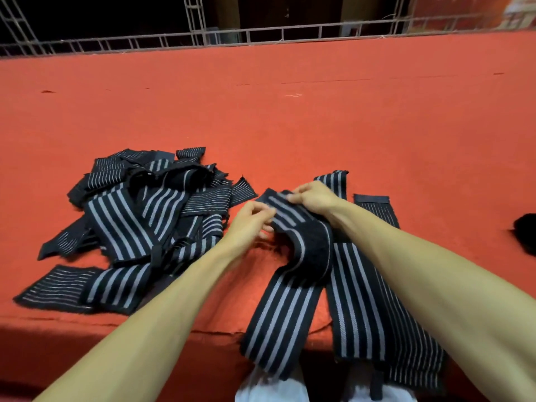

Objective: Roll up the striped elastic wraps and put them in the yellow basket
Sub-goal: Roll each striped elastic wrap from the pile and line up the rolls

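The red table (319,126) spreads under everything, and a metal railing (261,33) runs along its far edge, well beyond the pile (145,216). That pile is a loose tangle of black wraps with grey stripes, some broad-striped and some fine-striped, lying flat on the red cloth.

Just right of the pile lies the striped wrap (278,320) I am working on. Its far end sits near the pile's right edge, it humps up in a fold with a fuzzy black patch, and its near end hangs over the table's front edge. A second wrap (356,300) lies flat further right of the pile, partly under the first. A thin-striped third wrap (374,207) lies further out again.

My left hand (249,224), on the side nearest the pile, pinches the near edge of the striped wrap's far end with curled fingers. My right hand (311,197) pinches that same end from the side away from the pile. A small dark thing (526,233) sits far right of the pile, cut off by the frame, and I cannot tell what it is.
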`<state>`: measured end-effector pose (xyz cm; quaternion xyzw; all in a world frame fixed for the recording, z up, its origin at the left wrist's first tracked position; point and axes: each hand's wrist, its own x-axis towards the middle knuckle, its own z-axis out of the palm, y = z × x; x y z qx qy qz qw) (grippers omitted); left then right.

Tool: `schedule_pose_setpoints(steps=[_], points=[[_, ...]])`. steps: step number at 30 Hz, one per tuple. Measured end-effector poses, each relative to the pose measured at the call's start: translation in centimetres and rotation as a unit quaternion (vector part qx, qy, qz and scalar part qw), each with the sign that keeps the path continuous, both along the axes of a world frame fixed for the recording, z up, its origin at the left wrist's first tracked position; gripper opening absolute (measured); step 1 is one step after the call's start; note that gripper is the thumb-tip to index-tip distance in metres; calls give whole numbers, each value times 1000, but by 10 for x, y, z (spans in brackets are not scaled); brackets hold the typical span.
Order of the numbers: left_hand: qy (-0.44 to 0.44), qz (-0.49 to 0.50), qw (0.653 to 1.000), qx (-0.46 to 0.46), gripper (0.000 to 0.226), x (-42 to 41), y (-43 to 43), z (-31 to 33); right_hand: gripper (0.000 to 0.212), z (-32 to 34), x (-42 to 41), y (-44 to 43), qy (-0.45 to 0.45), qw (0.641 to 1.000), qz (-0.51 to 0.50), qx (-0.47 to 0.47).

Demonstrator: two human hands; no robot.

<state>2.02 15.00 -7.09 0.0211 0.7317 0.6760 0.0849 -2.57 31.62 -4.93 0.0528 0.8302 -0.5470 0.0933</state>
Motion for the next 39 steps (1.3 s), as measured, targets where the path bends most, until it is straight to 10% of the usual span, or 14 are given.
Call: schedule_pose_setpoints(steps=[5, 10, 18, 39], points=[[-62, -211, 974, 58, 71, 28, -12, 13, 12, 35, 10, 13, 151, 968, -113, -167], [-40, -298, 934, -193, 10, 52, 0, 23, 10, 48, 14, 25, 166, 951, -179, -188], [-174, -299, 937, -40, 23, 51, 10, 20, 55, 46, 8, 29, 111, 966, -144, -185], [-65, -67, 984, -151, 7, 47, 17, -10, 21, -2, 6, 58, 104, 970, -78, 204]])
